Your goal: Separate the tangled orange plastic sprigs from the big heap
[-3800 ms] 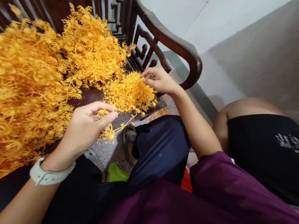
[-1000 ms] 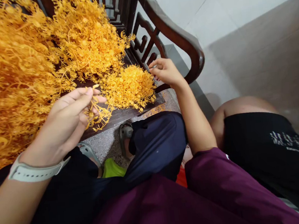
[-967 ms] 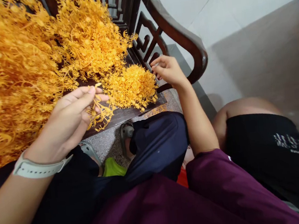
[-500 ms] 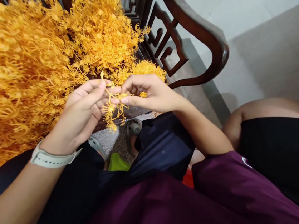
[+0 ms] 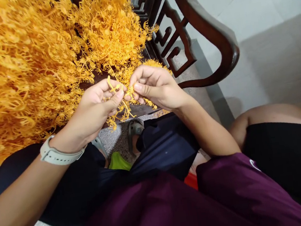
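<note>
My left hand (image 5: 95,108), with a pale watch at the wrist, pinches a small orange plastic sprig (image 5: 121,107) between thumb and fingers. My right hand (image 5: 155,88) meets it from the right, its fingertips closed on the same sprig. Both hands hover above the front edge of a dark wooden bench (image 5: 139,110). Behind them a huge heap of orange plastic branches (image 5: 26,69) covers the seat. A smaller mound of picked pieces (image 5: 158,63) lies mostly hidden behind my right hand.
The bench's carved armrest (image 5: 206,30) curves at the right. Another person's bare knee and black shorts (image 5: 283,134) sit at the right. Below are my dark trousers, a sandalled foot (image 5: 135,131), something green (image 5: 119,162) and speckled floor.
My right hand left the small mound and came over to my left hand, and both now pinch the sprig. The camera view shifted slightly downward and left.
</note>
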A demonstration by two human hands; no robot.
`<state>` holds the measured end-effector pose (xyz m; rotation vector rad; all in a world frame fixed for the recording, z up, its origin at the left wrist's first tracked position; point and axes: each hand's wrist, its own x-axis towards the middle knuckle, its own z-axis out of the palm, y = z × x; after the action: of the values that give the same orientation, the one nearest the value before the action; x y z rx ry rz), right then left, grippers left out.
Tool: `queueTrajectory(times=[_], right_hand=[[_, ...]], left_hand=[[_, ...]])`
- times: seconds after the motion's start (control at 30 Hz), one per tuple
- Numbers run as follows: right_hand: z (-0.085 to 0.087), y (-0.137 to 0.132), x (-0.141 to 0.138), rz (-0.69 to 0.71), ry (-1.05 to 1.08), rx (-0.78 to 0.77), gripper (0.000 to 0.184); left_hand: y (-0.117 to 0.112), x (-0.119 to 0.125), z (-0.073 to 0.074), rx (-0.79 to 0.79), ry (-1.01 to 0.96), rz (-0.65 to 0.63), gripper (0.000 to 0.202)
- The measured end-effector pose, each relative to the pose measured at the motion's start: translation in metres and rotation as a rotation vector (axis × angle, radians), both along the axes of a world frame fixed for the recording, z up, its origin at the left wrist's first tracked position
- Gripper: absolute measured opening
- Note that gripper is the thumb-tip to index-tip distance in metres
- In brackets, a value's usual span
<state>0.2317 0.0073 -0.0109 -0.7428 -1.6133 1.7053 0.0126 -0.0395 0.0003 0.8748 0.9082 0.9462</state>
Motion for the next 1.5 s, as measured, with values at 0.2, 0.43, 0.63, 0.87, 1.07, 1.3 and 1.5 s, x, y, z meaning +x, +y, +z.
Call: queueTrajectory(times=[0.2, 0.43, 0.63, 0.87, 1.07, 1.3, 1.5], right_hand=[[-0.007, 0.001, -0.003, 0.166, 0.106, -0.036, 0.039], [-0.007, 0.002, 0.003, 0.390, 0.124, 0.010, 0.031], [0.002, -0.005, 0.004, 0.363, 0.131, 0.106, 0.033], [0.005, 0.021, 0.030, -0.169, -0.342, 0.307, 0.043], [-0.016, 0.062, 0.098, -0.180, -0.779, 0.457, 0.018], [-0.032, 0.076, 0.125, -0.184, -0.876, 0.392, 0.015], [-0.032, 0.076, 0.124, -0.253, -0.880, 0.386, 0.023]], left_hand=[[0.001, -0.002, 0.005, -0.005, -0.026, -0.176, 0.023], [0.006, -0.008, 0.008, 0.218, 0.249, -0.311, 0.040], [0.006, -0.010, 0.010, 0.213, 0.226, -0.394, 0.037], [0.004, -0.011, 0.005, 0.096, 0.237, -0.121, 0.010], [0.008, -0.017, 0.011, 0.044, 0.153, 0.057, 0.007], [0.014, -0.017, 0.010, -0.037, 0.084, 0.162, 0.009], [0.012, -0.012, 0.009, -0.023, 0.084, 0.135, 0.007]])
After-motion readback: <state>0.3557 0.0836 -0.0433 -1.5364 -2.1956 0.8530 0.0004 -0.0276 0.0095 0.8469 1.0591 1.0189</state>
